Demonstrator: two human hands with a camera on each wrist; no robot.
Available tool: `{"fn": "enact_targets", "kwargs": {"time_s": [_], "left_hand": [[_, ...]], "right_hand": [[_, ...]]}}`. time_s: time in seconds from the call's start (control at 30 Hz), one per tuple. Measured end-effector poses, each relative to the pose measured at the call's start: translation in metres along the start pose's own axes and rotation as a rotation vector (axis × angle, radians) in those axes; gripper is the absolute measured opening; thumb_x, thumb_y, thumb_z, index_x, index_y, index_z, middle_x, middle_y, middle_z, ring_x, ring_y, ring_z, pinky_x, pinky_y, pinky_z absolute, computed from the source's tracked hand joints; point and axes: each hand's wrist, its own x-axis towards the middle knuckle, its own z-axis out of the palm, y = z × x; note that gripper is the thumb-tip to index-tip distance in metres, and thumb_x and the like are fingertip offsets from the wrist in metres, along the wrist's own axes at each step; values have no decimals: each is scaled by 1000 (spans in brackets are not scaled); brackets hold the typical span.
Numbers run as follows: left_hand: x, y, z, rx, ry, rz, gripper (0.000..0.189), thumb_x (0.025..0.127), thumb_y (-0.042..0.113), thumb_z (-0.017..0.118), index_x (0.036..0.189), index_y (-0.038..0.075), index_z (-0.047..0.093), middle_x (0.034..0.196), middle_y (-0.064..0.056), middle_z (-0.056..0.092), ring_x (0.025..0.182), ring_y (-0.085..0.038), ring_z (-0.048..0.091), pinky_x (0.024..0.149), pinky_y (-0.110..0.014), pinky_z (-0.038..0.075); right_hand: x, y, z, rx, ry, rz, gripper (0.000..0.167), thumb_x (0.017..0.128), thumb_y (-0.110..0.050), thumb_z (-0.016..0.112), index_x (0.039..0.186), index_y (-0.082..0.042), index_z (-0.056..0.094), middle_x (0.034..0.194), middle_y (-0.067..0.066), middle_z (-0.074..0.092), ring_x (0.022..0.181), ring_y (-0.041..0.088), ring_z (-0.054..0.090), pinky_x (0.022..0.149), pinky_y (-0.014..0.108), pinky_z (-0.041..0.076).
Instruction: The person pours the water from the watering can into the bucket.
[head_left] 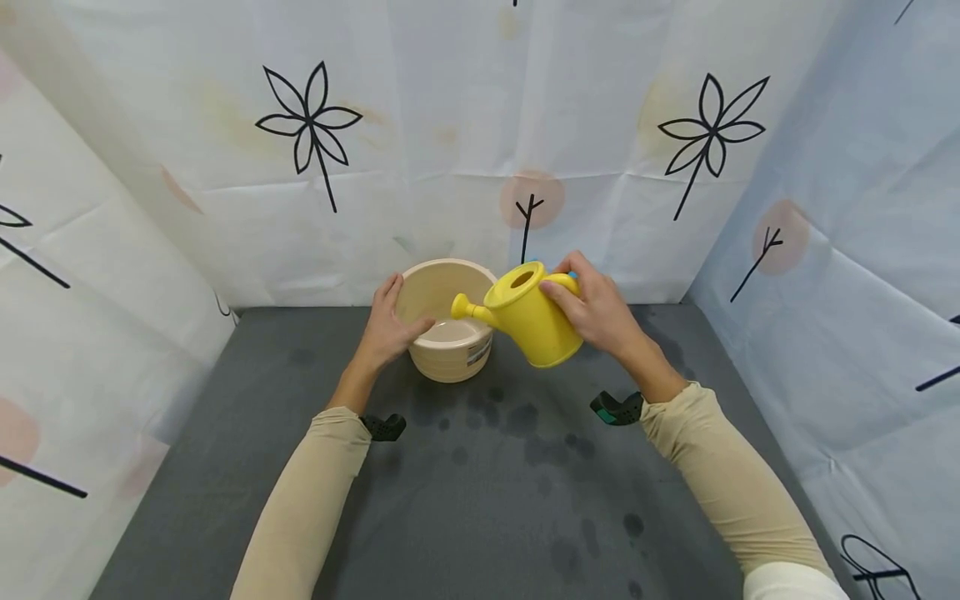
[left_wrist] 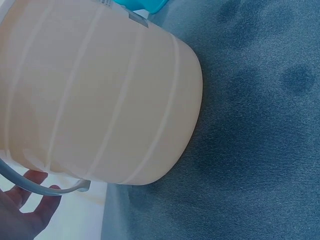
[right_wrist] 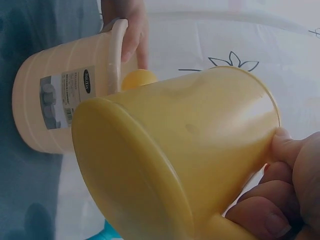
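Sleeves (head_left: 720, 475): beige;
Right hand (head_left: 600, 312): fingers clamped on yellow watering can (head_left: 536, 321);
Watering can: tilted, spout (head_left: 472, 309) over cream bucket (head_left: 448, 364);
Left hand (head_left: 390, 327): fingers apart, touching bucket rim

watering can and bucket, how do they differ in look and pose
The watering can is yellow; the bucket is cream.
The watering can is tilted and lifted; the bucket stands upright on the dark surface.
The watering can has a narrow spout; the bucket has a wide open top.
Both are held, each by one of the hands.
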Motion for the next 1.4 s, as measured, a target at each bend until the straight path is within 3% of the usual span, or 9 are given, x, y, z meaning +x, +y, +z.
{"fn": "enact_targets", "kwargs": {"time_s": [0.37,0.97,1.4], "left_hand": [[-2,1,1,-4,1,-15,103,86,31,77,165,9,13,173,-11,9,160,-34,11,127,-57,19],[-2,5,-1,-41,17,31,97,83,17,70,163,3,17,171,-16,12,158,-37,15,127,-55,20],[0,2,0,-57,30,29,98,80,15,69,163,1,18,171,-15,13,158,-35,17,127,-51,21]], "right_hand": [[7,-8,-2,-15,-38,26,26,105,-29,54,109,-4,48,83,17,62,60,22,59,54,30,52],[18,-9,-6,-56,-46,20,24,106,-27,53,109,-4,47,82,17,60,59,22,59,56,32,51],[27,-15,-11,-68,-113,64,27,106,-32,52,110,-6,46,84,14,56,62,24,58,60,33,52]]}}
